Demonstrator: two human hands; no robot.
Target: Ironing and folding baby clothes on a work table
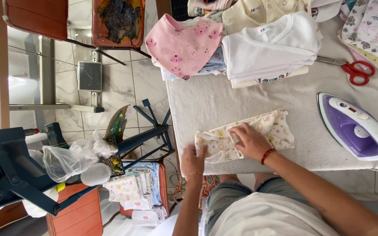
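— Near the front edge of the padded surface (241,98), what lies under the hands?

— A small printed garment (246,133), cream with little coloured motifs. Its long axis runs left to right along that near edge, tilting slightly away from the person toward the right end.

— And the hands?

— The right hand (251,140) lies flat on the middle of the cloth, fingers spread and pressing down, no pinch that I can see. The left hand (193,159) sits at the cloth's left end, right at the surface's edge, fingers extended onto the fabric; whether its grip nips a fold underneath I cannot tell.

— So which hand is nearer the bulk of it?

— The right one; it is on top of the centre. From it, the unfolded part stretches away to the right, toward the purple iron (357,129), which stands well apart. The left hand only covers the near-left corner.

— Anything else about?

— Farther back, a stack of white folded clothes (270,50) with a pink bib (184,46) beside it, and red-handled scissors (357,71) to the right of the stack. Below the surface, on the left, an orange chair holds another pile of baby clothes (134,192).
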